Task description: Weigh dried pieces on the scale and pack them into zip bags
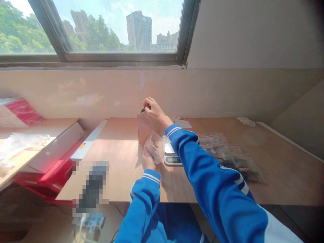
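Observation:
A brown paper bag stands upright on the wooden table. At its top opening is my right hand, with curled fingers pointing down into the mouth. Something dark shows by those fingertips, too small to make out. Lower down, my left hand grips a clear plastic zip bag in front of the paper bag. Small contents inside the plastic are unclear. Just right of it sits a white digital scale, partly covered by my right sleeve.
Several clear zip bags with dark and brown contents lie on the table at right. A white card and crumpled tissue are near the wall. A pixelated patch overlaps the left edge, beside a red container.

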`<action>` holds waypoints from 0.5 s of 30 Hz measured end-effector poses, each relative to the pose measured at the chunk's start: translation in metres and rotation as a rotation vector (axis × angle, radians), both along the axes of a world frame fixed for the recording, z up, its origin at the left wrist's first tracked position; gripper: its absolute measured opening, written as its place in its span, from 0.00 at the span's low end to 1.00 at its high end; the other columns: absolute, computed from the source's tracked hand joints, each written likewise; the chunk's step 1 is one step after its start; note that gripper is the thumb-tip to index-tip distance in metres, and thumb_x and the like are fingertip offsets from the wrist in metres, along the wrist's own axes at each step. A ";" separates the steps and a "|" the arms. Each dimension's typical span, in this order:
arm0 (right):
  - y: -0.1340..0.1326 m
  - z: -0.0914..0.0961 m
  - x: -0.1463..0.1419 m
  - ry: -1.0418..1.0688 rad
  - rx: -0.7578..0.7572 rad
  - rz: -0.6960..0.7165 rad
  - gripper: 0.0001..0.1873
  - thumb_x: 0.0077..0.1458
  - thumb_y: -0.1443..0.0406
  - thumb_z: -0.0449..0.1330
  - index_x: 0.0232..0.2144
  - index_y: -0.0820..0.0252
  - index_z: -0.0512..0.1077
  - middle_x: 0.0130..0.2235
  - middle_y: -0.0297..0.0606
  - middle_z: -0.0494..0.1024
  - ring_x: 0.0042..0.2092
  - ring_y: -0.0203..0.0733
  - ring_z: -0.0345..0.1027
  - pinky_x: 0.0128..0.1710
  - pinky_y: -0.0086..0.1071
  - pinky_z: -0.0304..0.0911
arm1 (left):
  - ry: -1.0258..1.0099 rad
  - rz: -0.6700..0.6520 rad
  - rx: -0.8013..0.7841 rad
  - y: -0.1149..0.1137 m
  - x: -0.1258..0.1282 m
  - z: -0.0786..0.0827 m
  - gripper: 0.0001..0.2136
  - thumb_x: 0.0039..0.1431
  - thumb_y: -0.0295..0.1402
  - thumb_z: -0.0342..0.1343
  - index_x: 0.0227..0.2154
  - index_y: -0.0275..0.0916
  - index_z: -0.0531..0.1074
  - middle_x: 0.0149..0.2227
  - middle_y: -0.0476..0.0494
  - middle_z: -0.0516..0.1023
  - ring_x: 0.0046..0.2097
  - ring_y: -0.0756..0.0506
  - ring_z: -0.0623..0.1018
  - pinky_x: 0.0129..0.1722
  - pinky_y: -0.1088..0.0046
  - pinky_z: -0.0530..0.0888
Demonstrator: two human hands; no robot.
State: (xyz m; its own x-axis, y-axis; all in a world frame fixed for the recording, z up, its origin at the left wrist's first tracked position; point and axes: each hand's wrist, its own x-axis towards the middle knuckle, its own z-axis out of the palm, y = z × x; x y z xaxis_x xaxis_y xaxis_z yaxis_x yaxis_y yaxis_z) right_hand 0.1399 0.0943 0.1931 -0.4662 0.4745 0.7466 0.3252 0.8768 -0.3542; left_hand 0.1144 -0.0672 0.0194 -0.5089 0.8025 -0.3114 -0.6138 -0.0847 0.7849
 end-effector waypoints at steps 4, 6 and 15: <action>-0.003 -0.002 0.003 0.048 -0.028 0.028 0.11 0.45 0.75 0.48 0.29 0.57 0.65 0.34 0.37 0.68 0.40 0.43 0.62 0.45 0.36 0.60 | -0.008 0.012 -0.002 -0.005 0.001 0.006 0.22 0.62 0.42 0.45 0.38 0.29 0.77 0.33 0.35 0.82 0.35 0.42 0.82 0.40 0.64 0.78; -0.003 -0.003 0.003 0.072 -0.041 0.049 0.11 0.45 0.74 0.48 0.29 0.57 0.66 0.34 0.37 0.70 0.41 0.43 0.63 0.45 0.36 0.60 | -0.002 0.013 -0.014 -0.007 0.000 0.010 0.23 0.63 0.42 0.44 0.37 0.27 0.78 0.32 0.34 0.82 0.34 0.42 0.82 0.40 0.65 0.78; -0.007 0.003 0.008 0.107 -0.263 0.149 0.09 0.49 0.69 0.50 0.30 0.60 0.71 0.38 0.37 0.77 0.40 0.41 0.68 0.44 0.33 0.62 | 0.014 0.029 -0.081 -0.010 0.000 0.020 0.22 0.63 0.40 0.44 0.32 0.27 0.78 0.26 0.36 0.80 0.30 0.42 0.81 0.39 0.63 0.79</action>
State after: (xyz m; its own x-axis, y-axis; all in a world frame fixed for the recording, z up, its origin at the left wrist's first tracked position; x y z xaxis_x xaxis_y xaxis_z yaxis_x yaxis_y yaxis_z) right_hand 0.1476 0.0873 0.1957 -0.4702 0.5902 0.6562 0.1490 0.7859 -0.6001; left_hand 0.1148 -0.0773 0.0390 -0.5365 0.7596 -0.3675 -0.6007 -0.0379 0.7986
